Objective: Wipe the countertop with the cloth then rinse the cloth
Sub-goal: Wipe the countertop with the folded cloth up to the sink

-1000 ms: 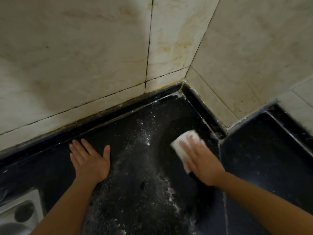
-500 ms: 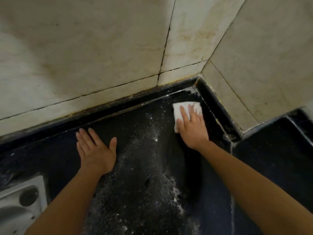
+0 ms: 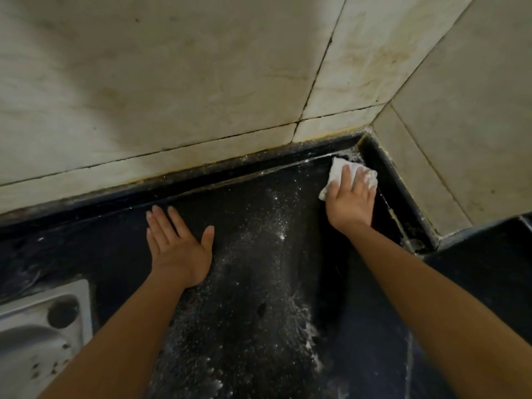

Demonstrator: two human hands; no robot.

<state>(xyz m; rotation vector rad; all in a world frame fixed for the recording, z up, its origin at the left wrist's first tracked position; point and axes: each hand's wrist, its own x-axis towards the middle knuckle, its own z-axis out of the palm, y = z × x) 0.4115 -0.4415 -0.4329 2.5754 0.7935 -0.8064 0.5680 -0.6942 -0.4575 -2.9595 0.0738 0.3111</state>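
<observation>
Nearest to me, at the lower left edge, I am seeing the corner of a pale grey steel sink [image 3: 43, 326] with a round dark hole in its rim, and I am judging that this is where the rinsing will be happening; it is lying well apart from the wiping. Beside it the dark speckled stone worktop [image 3: 475, 283] is carrying a broad trail of fine white powder [image 3: 259, 283] running up between my two forearms. I am keeping my left hand [image 3: 178, 249] flat on the stone with fingers spread wide, holding nothing, just left of that powder. Further out, my right hand [image 3: 349, 200] is pressing palm-down on the small crumpled white cloth [image 3: 336, 171], fingers splayed over it, and the cloth is sitting right in the far corner, touching or nearly touching the black raised lip under the stained cream wall tiles [image 3: 172, 82]

What I am worrying about: the cloth is working the corner while the bulk of the powder is lying untouched in the middle, so a careless sweep back could be smearing it wider instead of gathering it. The bunched cloth could be slipping out from under flat fingers, since nothing is pinching it. Powder pushed against the lip may be packing into the grimy seam and staying there. My braced left hand could be dragging through the trail too
</observation>
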